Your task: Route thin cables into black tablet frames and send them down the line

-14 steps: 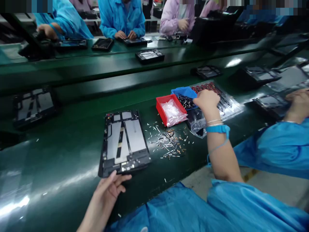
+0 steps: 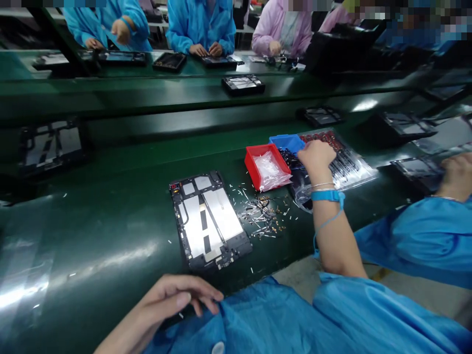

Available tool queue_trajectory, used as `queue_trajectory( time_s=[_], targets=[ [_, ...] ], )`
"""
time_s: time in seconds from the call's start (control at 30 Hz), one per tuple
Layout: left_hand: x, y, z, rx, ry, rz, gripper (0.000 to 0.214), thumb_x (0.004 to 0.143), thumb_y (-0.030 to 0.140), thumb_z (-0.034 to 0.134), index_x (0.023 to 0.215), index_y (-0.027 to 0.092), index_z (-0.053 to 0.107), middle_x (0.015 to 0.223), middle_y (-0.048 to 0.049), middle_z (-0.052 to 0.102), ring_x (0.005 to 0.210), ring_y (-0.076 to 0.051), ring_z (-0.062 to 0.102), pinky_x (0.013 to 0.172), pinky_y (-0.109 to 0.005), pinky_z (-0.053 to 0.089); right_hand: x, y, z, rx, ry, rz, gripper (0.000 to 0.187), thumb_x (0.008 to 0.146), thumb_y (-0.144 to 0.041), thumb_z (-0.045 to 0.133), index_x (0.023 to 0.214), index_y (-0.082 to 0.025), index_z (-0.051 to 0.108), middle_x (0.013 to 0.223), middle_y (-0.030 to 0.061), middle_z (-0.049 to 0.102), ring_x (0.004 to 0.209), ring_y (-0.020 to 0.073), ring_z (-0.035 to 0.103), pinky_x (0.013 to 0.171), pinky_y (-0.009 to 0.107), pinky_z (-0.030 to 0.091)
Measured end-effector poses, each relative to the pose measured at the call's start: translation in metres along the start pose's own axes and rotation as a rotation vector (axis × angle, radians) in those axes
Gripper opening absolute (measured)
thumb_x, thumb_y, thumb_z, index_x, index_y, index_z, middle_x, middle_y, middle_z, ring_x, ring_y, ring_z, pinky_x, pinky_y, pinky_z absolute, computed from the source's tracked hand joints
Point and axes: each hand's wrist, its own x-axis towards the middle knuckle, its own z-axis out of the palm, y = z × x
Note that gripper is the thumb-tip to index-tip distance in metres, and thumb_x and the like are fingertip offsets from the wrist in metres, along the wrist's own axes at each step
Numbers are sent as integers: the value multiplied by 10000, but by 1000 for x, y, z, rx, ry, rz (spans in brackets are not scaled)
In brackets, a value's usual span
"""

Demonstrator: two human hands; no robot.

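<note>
In front of me lies an opened tablet (image 2: pixel 230 211) with silver battery cells, black strips and small boards showing. My left hand (image 2: pixel 180 297) is just below its near edge, close to my blue sleeve, fingers stretched and apart, holding nothing. My right hand (image 2: pixel 317 157) reaches to the near right side of a blue bin (image 2: pixel 285 142) of small black parts. Its fingers are curled down and mostly hidden, so what they grip cannot be made out. A red bin (image 2: pixel 254 164) with clear plastic bags stands beside the blue one. A pile of short cables (image 2: pixel 263 216) and white bits lies between tablet and bins.
Behind my right hand lies a clear bag (image 2: pixel 354 167) of red-and-black wired parts. Another opened tablet (image 2: pixel 53 147) sits at the left. At the right, a co-worker's hand (image 2: pixel 457 172) is at a device (image 2: pixel 416 172). Several people work across the green line.
My left hand has come away from the tablet's near edge towards my body. The tablet sits turned and slightly further right. My right hand stays by the blue bin. The view has shifted slightly.
</note>
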Motion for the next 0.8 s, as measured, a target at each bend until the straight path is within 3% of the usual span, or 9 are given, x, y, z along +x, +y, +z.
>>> queue_trajectory(
  time_s=[0.1,0.2,0.3,0.4,0.5,0.63,0.8],
  targets=[
    [12,27,-5,148,172,99,337,813,470,643,929,180,768,985,-139,730,844,-254,682,699,-288,480,-5,6,-4,37,41,75,264,814,-225,522,975,-143,715,965,193,712,975,348,665,779,417,499],
    [29,47,-7,240,246,157,256,796,399,673,904,183,758,955,-120,731,851,-241,673,721,-279,476,-11,8,1,45,59,12,253,827,-278,527,941,-157,718,915,175,714,936,321,663,764,391,485],
    [49,60,-8,266,220,208,234,786,384,682,878,176,741,931,-112,726,844,-236,666,723,-284,484,-14,10,8,20,-12,-6,228,794,-311,593,889,-151,726,880,163,712,909,301,658,746,367,483],
    [66,68,-7,276,183,229,237,791,383,675,885,172,727,917,-104,721,835,-227,664,693,-276,487,-10,12,6,11,36,15,261,825,-311,556,972,-171,720,947,145,705,929,284,644,740,357,484],
    [78,72,-8,293,155,220,254,790,385,678,909,163,718,928,-107,720,855,-233,670,687,-272,485,-2,7,2,-9,38,-120,309,860,-233,481,1077,-186,696,1077,139,681,1048,282,606,803,357,478],
    [86,74,-11,296,150,238,268,784,388,686,910,153,714,924,-112,723,839,-229,670,724,-288,486,13,-10,9,-25,-97,-318,348,850,-163,486,1132,-210,686,1144,114,679,1122,247,576,880,320,455],
    [88,73,-17,307,170,238,283,784,396,681,916,149,721,900,-115,727,808,-217,657,695,-278,462,24,-24,26,-5,-143,-323,286,798,-132,545,1008,-167,736,1054,146,713,1039,237,621,842,288,463]
  ],
)
